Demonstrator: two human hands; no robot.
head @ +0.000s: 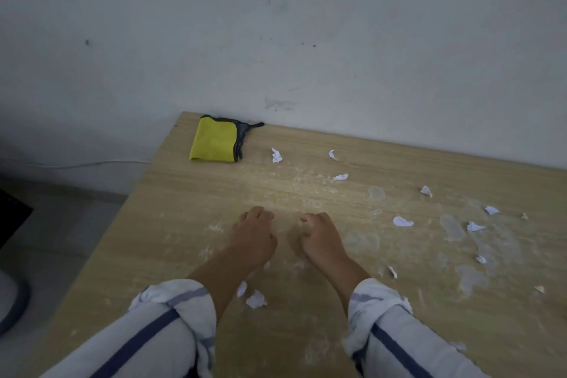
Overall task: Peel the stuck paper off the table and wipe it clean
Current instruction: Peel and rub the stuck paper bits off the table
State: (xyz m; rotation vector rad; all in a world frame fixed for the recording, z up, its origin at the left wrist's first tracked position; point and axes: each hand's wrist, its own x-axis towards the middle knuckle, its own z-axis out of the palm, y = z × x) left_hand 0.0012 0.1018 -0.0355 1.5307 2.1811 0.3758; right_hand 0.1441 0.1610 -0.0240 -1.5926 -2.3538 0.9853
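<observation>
Sleeves, two, white with dark blue stripes, rolled up the forearms: left sleeve (159, 322) and right sleeve (389, 325), lowest in my head view.

Left hand (254, 236): knuckles up on the table (171, 193), fingers curled under with tips against the wood; I see nothing in its grip.

Right hand (322, 239): just beside the left, apart from it, fingers curled into a loose fist on the wood; I see nothing held.

Paper scraps, white, torn and crumpled: one between the wrists (256, 298), others scattered right of the hands (402, 221) and toward the wall (276, 155).

Stuck residue (452, 227): pale, filmy patches on the table's right half, with whitish smears around both hands.

Cloth (214, 141): yellow with dark edging, folded, at the far left corner, against the wall (306, 40).
</observation>
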